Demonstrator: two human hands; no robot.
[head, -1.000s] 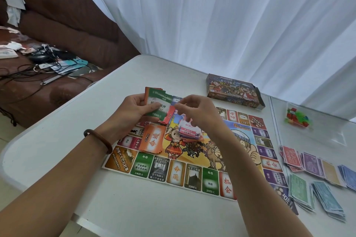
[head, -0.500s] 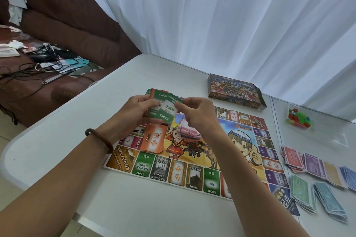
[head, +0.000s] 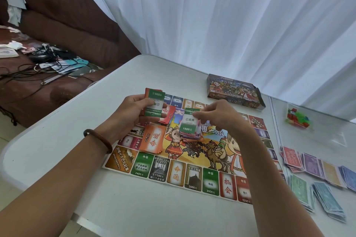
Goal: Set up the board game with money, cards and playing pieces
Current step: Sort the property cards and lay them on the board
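Observation:
The colourful game board (head: 192, 177) lies flat on the white table (head: 67, 140). My left hand (head: 133, 113) grips a stack of cards (head: 154, 104) with a green one on top, held above the board's far left. My right hand (head: 217, 115) pinches a single green card (head: 188, 121) marked 1500, just over a small pile of cards (head: 192, 136) on the board's middle. An orange card pile (head: 153, 138) and a red card pile (head: 167, 115) lie on the board under my left hand.
The game box (head: 235, 90) lies beyond the board. A clear bag of red and green pieces (head: 296, 117) sits at the far right. Fanned stacks of paper money (head: 316, 179) cover the table's right side. A brown sofa (head: 57, 44) with cables stands to the left.
My right hand has drawn the green 1500 card off the held stack and carried it right and down over the middle pile. A green 1200 card now tops the held stack.

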